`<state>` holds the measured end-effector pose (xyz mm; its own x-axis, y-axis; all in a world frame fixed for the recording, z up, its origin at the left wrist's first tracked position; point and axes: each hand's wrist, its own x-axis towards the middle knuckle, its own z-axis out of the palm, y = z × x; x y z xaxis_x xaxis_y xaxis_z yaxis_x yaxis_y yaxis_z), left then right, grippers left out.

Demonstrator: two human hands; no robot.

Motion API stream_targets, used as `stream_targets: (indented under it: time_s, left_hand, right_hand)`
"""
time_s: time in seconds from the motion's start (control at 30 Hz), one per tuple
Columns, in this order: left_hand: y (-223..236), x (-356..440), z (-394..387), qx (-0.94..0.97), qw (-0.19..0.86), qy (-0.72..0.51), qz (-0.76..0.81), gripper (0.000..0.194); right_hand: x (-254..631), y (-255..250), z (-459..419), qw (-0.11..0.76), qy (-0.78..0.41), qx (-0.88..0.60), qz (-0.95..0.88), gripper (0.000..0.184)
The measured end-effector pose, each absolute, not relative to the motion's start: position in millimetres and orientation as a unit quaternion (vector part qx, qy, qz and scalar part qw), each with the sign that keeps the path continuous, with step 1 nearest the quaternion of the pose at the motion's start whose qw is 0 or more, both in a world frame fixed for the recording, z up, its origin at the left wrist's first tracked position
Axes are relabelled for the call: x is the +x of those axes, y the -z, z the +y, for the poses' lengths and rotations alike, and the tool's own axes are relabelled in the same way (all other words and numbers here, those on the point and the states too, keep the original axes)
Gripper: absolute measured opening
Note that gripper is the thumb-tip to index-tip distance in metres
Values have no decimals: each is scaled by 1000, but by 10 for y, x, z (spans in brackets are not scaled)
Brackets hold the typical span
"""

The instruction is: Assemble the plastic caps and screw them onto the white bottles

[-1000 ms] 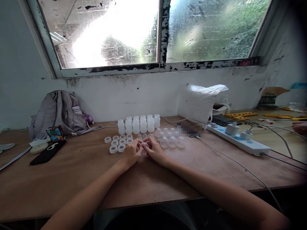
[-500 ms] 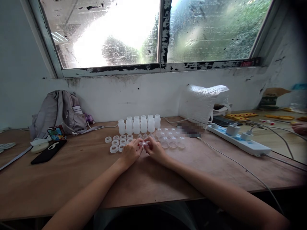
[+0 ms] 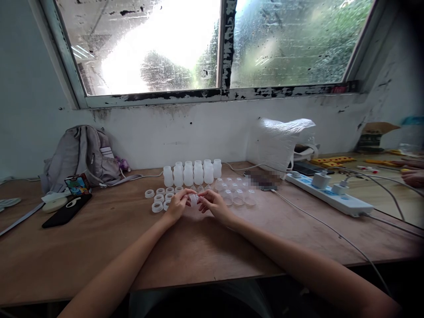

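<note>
My left hand (image 3: 177, 207) is closed around the left side of a translucent ridged bottle ring (image 3: 194, 200), held just above the table. My right hand (image 3: 215, 206) has its thumb and fingers bent against the ring's right side. Whether something sits inside the ring cannot be made out. Left of my hands lie several whitish bottle rings (image 3: 157, 206), partly covered by my left hand. Clear nipples (image 3: 200, 188) show just behind my fingers. Clear domed caps (image 3: 238, 197) stand in rows to the right. Frosted small bottles (image 3: 188, 173) are lined up at the back.
A grey backpack (image 3: 82, 152), a black phone (image 3: 68, 212) and a small box (image 3: 78, 183) sit at the left. A white power strip (image 3: 331, 194) with cables lies right, before a silvery bag (image 3: 278, 141). Another person's hand (image 3: 412, 176) shows at the far right.
The ring has shifted slightly left and up and turned so its ridged side shows. My left hand moved left with it, and my right fingers have loosened and spread a little.
</note>
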<state>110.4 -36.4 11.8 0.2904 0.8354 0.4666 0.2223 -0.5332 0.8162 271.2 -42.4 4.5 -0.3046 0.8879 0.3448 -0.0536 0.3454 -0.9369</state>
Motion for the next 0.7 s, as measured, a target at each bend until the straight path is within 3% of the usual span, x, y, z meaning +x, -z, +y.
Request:
stream_targets:
  time_s: [0.13,0.33,0.57,0.7]
  left_hand:
    - [-152,1096,-387,706,402,-463,355,27]
    - [-184,1089,-375,742,315,-443,393,24]
    - [-223,1120,-397,740,293,-445,411,21]
    - [-302,1109,-210,744,194,-452,452,18]
  right_hand:
    - [2709,-42,-429,508,-460,-333,-648,28]
    - [2712,-37,-405,496,-476,-319,-653,29]
    - [2803,-30,-233,529,-436,-348,-640,31]
    - [2837,-83,-272,527,-411,-365,-648,34]
